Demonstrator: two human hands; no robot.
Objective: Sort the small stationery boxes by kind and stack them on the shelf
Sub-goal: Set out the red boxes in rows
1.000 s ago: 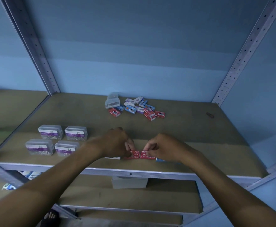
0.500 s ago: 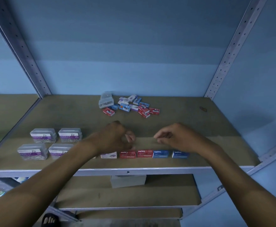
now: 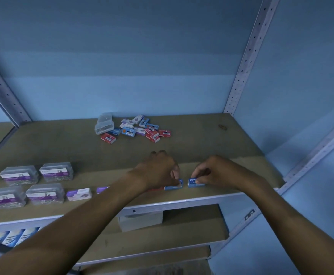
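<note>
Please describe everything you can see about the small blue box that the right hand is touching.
The small blue box is rectangular, seemingly cardboard, with white lettering on top, read upside down from the camera. It lies flat near the front edge of the shelf, rightmost in the front row. The right hand pinches its right end with curled fingers. A narrow gap separates it from the neighbouring blue box under the left hand.

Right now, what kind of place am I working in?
Probably a stockroom or shop storage corner: a slotted metal shelf upright against a plain blue wall, clear paper clip boxes lined up in rows, and a loose pile of small staple boxes waiting to be sorted.
</note>
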